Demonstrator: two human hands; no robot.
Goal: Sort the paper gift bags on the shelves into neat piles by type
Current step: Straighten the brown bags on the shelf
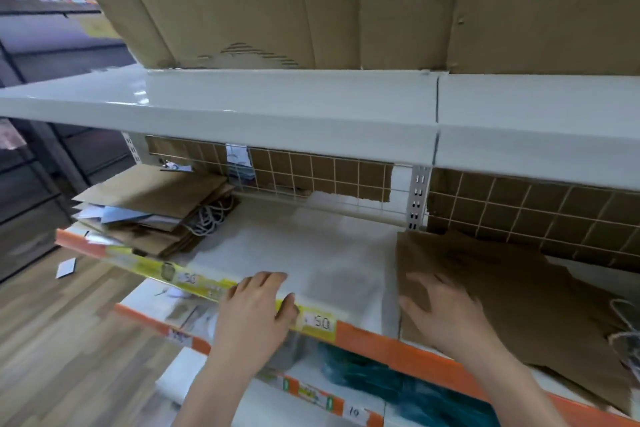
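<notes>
Paper gift bags lay in two places on the middle shelf (311,253) I was working: at the far left a loose, uneven stack of brown bags (152,204) with pale blue and white sheets (117,215) poking out of its side and grey cord handles (211,217) spilling toward the back, and at the right a flat brown bag (519,288) lying partly over the shelf's front edge. Between them the white shelf surface was bare. My left hand (256,312) rested on the yellow price strip (318,321) at the shelf's front lip, fingers curled lightly over the edge, gripping no bag. My right hand (446,308) lay palm down on the near-left corner of the flat brown bag, fingers spread and fairly straight, pressing rather than pinching. I judged the sorting to be early, with the left stack still mixed and untidy. The step in hand looked like squaring or sliding that right-hand bag. The next move would call for a proper grip on its edge, then carrying it across to join the matching brown ones without snagging the cord handle (623,329) at its far right. Teal items (374,378) sat on the shelf below.
</notes>
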